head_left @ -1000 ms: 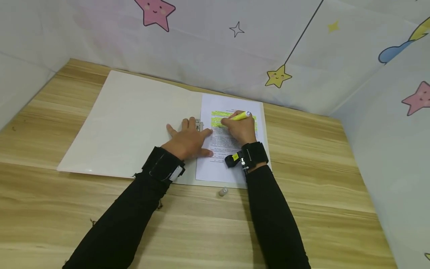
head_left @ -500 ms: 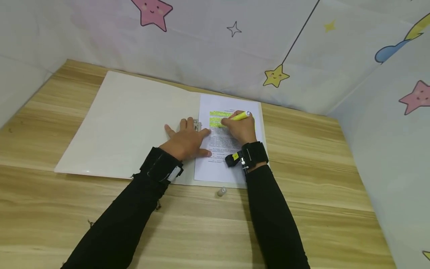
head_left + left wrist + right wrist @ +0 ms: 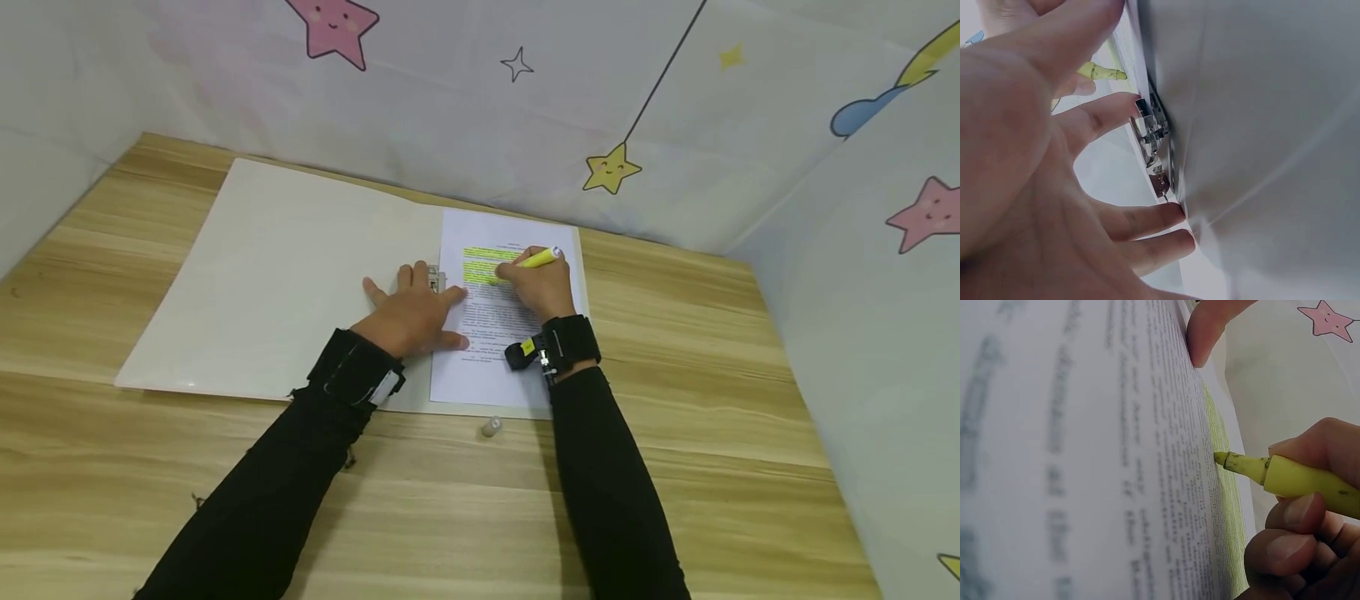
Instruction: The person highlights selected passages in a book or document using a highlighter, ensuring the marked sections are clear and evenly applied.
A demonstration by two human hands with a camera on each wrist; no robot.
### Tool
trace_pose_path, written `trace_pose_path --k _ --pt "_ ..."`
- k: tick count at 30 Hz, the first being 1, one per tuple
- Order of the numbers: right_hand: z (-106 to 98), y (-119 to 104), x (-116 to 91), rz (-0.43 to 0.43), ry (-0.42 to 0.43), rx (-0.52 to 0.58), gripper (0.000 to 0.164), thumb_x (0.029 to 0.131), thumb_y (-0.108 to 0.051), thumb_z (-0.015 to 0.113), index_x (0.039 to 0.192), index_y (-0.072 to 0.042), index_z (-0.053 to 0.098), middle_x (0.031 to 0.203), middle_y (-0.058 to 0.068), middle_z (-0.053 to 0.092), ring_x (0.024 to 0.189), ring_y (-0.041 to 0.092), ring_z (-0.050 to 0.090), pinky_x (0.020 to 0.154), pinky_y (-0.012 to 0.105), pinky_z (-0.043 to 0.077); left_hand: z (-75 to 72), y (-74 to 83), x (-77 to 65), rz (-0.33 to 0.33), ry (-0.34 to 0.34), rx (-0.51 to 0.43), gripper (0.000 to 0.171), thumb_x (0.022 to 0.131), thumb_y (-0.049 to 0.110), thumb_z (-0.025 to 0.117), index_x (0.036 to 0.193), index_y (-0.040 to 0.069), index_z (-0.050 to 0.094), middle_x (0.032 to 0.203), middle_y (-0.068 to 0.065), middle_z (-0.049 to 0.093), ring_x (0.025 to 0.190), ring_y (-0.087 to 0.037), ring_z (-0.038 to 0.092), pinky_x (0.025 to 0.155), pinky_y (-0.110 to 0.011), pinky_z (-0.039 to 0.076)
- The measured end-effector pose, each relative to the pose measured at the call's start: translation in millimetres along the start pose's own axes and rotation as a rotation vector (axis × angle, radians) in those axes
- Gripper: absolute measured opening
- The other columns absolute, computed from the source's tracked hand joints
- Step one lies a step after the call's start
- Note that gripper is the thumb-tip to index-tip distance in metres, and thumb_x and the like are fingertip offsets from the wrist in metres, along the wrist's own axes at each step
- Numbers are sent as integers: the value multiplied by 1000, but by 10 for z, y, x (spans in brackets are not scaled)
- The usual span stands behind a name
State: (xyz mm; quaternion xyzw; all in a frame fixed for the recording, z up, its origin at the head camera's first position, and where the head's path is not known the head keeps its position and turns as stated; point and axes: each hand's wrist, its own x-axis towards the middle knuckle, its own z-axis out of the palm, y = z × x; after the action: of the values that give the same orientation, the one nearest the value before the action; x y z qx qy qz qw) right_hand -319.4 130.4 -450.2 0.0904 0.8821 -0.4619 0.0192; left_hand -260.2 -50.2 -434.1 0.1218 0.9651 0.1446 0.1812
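Observation:
My right hand (image 3: 542,287) grips a yellow highlighter (image 3: 540,257), its tip on the printed sheet (image 3: 465,383) at the lower edge of the yellow-marked lines. The right wrist view shows the highlighter's bare tip (image 3: 1219,457) against the text. With fingers spread, my left hand (image 3: 408,321) rests across the spine of an open white folder (image 3: 285,275), thumb and index finger on the sheet's left edge. Beside its fingers sits the folder's metal clip (image 3: 1150,134), partly covered by the hand in the head view.
A small greyish cap (image 3: 491,427) lies on the wooden table (image 3: 450,517) just in front of the folder. Behind the table hangs a white backdrop (image 3: 450,117) printed with stars, and another such panel (image 3: 862,292) stands along the right.
The whole scene has shifted slightly left in the head view. The highlighter tip has moved a little to the right along the text line; the left hand keeps its place on the sheet.

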Motion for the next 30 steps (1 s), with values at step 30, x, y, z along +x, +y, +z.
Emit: trace_pose_path --k 30 --pt "-132 100 52 3 3 53 26 77 -11 76 64 -11 54 78 5 59 65 18 50 53 31 35 26 10 -9 9 38 -17 76 83 47 77 149 26 46 148 -31 28 136 -48 24 101 -87 10"
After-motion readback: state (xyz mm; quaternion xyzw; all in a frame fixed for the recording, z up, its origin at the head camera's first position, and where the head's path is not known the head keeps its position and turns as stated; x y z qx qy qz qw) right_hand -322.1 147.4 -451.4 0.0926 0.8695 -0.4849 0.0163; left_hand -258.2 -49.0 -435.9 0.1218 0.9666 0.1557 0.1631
